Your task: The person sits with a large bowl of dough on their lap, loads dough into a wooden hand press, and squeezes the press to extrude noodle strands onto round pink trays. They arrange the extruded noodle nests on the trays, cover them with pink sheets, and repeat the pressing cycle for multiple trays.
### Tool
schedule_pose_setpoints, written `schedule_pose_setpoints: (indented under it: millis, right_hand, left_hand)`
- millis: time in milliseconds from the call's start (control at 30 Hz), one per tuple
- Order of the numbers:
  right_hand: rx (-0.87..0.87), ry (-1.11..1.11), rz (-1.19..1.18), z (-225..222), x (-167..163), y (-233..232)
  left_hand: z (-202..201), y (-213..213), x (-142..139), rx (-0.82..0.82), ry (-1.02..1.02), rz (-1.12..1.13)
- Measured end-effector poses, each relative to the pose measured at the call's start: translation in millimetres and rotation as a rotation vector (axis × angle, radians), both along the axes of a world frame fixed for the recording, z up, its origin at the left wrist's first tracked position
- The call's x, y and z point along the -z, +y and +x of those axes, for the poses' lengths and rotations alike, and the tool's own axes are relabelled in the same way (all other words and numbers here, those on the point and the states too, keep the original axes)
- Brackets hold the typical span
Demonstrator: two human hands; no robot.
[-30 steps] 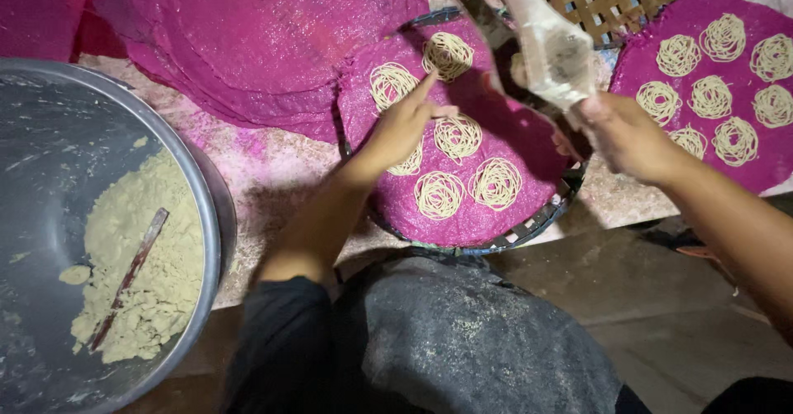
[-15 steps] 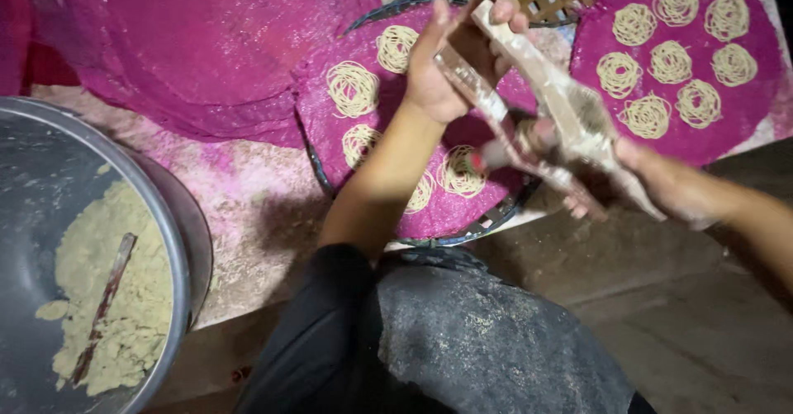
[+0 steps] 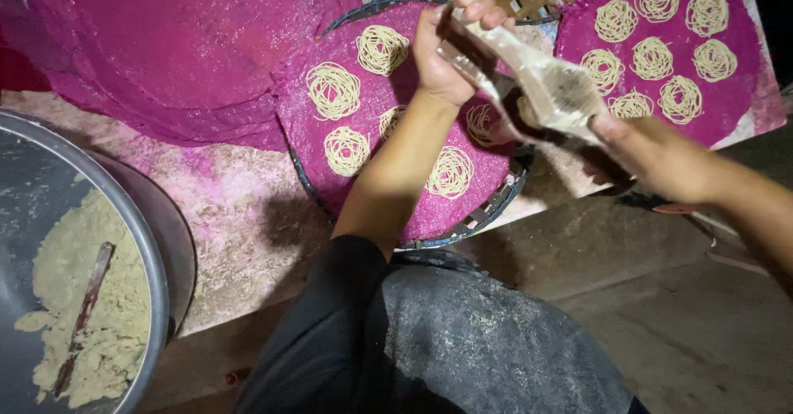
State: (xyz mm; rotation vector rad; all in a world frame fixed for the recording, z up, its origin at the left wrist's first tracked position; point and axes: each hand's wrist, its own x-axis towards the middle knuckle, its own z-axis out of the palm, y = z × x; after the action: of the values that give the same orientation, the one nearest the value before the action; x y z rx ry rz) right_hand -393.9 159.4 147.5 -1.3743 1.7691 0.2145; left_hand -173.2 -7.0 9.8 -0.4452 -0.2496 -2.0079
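Now a wooden press is held above the middle tray, between both hands. Its long axis runs from upper left to lower right, and it is tilted, with the far end pointing to the upper left. The left hand is closed around this far end. The right hand is closed on the near end, by the thick dark middle part. Under the press, thin noodle coils are laid on the pink mesh of the tray. A second tray with more coils is seen at the right, well apart from the hands. At the left, a metal bowl with pale dough and a stick is placed.
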Motion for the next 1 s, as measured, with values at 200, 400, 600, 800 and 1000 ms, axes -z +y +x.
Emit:
schedule_pose_setpoints:
  millis: [200,400,600,800,1000]
  right_hand:
    - [0.056,-0.048,-0.225,14,-3,-8]
    - [0.118,-0.082,-0.070,13,-9,-4]
    - [0.103,-0.061,-0.251,-11,2,-13]
    - [0.169,-0.166,-0.260,-34,29,-11]
    - [0.100,-0.269,-0.458,-39,47,-10]
  left_hand:
    - [3,-29,-10,-0.082,-0.048,-0.030]
    - [6,-9,-11,0.006,-0.013,0.002]
    - [-14,-26,-28,-0.065,-0.112,0.043]
    - [-1,-21,-5,0.250,-1.077,0.177]
    - [12,9,33,0.386,-1.412,-0.203]
